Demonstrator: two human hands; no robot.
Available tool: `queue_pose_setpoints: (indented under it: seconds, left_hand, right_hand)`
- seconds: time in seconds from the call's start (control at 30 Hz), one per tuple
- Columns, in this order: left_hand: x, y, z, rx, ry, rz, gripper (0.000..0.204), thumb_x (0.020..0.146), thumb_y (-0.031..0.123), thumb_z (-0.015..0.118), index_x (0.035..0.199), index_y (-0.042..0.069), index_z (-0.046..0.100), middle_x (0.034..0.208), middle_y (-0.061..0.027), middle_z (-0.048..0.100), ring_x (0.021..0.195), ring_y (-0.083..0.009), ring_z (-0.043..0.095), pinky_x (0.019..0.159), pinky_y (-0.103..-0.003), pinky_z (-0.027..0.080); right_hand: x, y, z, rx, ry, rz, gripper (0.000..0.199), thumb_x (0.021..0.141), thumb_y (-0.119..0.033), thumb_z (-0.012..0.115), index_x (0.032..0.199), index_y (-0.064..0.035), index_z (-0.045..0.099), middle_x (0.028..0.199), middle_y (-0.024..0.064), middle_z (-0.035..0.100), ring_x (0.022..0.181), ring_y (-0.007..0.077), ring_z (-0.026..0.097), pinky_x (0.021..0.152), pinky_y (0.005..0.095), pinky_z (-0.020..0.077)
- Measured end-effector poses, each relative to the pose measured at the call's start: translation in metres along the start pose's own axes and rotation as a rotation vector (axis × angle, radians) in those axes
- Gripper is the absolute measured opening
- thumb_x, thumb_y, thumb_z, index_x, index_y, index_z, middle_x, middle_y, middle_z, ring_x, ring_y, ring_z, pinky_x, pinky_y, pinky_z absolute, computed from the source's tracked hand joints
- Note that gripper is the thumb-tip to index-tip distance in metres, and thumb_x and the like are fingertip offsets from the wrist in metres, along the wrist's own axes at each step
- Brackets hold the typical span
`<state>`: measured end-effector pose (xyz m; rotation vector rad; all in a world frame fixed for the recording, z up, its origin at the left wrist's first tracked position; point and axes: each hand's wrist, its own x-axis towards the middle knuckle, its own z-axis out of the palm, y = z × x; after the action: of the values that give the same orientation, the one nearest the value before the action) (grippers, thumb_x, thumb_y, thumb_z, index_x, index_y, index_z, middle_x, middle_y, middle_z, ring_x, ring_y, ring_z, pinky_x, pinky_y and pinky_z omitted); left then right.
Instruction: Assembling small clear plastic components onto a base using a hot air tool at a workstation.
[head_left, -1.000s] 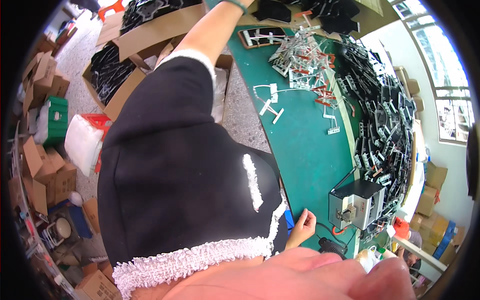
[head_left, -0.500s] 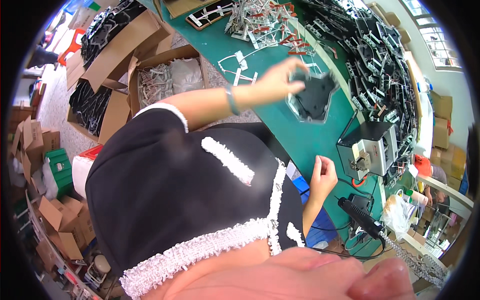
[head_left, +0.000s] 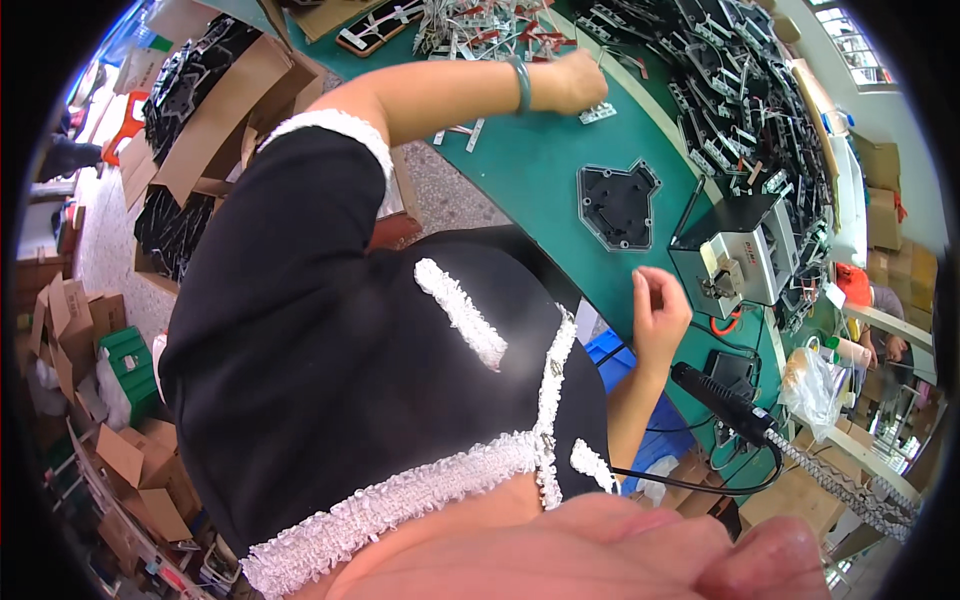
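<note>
My left hand [head_left: 580, 82] is stretched far across the green bench, its fingers curled down beside a small white perforated strip [head_left: 598, 113]. What lies between those fingertips is hidden. A black plastic housing [head_left: 617, 205], angular and shallow with a pale rim, lies flat on the bench between my two hands, touched by neither. Near the bench's close edge, my right hand [head_left: 661, 312] is held loosely closed, with nothing visible in it.
White strips with red and white wires pile up [head_left: 490, 30] at the far side. Many black housings with strips stack along the right [head_left: 740, 110]. A boxy metal device [head_left: 740, 265] stands beyond my right hand, near a black corded handle [head_left: 720, 400]. Cardboard boxes [head_left: 240, 110] stand left.
My left hand has let go of the black housing, which now lies on the bench, and has moved farther away to the white strip. My right hand stays loosely curled.
</note>
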<state>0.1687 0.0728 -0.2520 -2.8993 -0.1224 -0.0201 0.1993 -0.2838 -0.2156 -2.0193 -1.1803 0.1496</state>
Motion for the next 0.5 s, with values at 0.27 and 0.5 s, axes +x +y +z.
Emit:
queue_pose_setpoints:
  seconds: [0.27, 0.5]
  left_hand:
    - [-0.045, -0.030, -0.098, -0.378, 0.715, 0.159, 0.015, 0.082, 0.009, 0.057, 0.095, 0.006, 0.064, 0.088, -0.0090, 0.058, 0.084, -0.0277, 0.060, 0.073, -0.040, 0.047]
    - [-0.072, -0.014, -0.110, -0.470, 0.924, 0.281, 0.021, 0.079, 0.018, 0.061, 0.099, 0.013, 0.062, 0.098, -0.0048, 0.055, 0.097, -0.0221, 0.056, 0.082, -0.035, 0.040]
  right_hand:
    - [0.127, -0.069, 0.023, -0.025, 0.284, -0.433, 0.072, 0.075, -0.017, 0.081, 0.137, -0.0109, 0.046, 0.121, 0.0112, 0.055, 0.095, 0.0192, 0.063, 0.078, 0.0304, 0.0511]
    - [0.180, -0.078, 0.022, 0.147, 0.152, -0.367, 0.023, 0.092, -0.013, 0.064, 0.113, -0.0014, 0.065, 0.076, 0.0053, 0.068, 0.070, 0.0095, 0.065, 0.065, 0.0223, 0.0528]
